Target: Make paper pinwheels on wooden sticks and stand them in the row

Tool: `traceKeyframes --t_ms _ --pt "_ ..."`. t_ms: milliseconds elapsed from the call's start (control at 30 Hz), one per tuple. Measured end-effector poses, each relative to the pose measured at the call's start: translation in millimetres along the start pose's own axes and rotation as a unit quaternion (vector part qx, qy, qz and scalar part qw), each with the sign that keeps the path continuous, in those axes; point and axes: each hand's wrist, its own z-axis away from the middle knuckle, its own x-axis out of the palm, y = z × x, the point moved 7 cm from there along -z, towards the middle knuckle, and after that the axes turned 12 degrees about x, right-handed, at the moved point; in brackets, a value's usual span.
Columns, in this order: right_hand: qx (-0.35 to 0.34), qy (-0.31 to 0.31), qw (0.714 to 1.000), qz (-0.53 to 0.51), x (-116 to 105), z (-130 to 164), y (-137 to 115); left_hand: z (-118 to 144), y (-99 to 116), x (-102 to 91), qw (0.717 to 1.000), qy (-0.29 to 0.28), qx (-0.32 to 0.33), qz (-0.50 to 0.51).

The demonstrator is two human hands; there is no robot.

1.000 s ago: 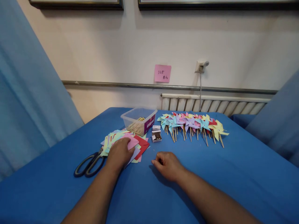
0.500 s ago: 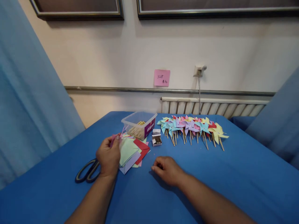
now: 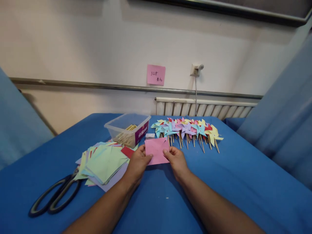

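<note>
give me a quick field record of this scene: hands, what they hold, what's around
left hand: grip on the left edge of the pink paper square
right hand: grip on the square's right edge
paper stack: mixed colours, left of the hands
scissors: black handles, partly under the stack
plastic tub: clear, wooden sticks inside
pinwheels: row on sticks behind the hands
small box: beside the tub
table: blue cloth

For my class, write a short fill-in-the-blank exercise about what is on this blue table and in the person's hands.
1. Both hands, left hand and right hand, hold a ____ paper square.
2. The black scissors lie to the ____ of the paper stack.
3. The clear plastic box holds wooden ____.
4. The row of finished pinwheels lies on the table, nearer the ____ hand.

Missing words: pink; left; sticks; right
</note>
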Motion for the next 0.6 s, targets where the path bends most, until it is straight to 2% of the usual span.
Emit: traceKeyframes --t_ms 167,300,500,600 --pt "-0.005 0.017 1.0 -0.011 -6 -3 5 1 -1 -15.1 0.998 0.054 -0.035 -0.025" --pt "-0.025 0.042 0.999 0.014 -11 -1 2 2 2 -19.2 0.996 0.086 -0.029 -0.016" --pt "-0.02 0.032 0.999 -0.01 -10 3 3 6 4 -2.1 0.995 0.019 -0.041 0.09" --pt "-0.032 0.038 0.999 0.004 -11 4 -2 7 3 1.4 0.994 0.007 -0.049 0.099"
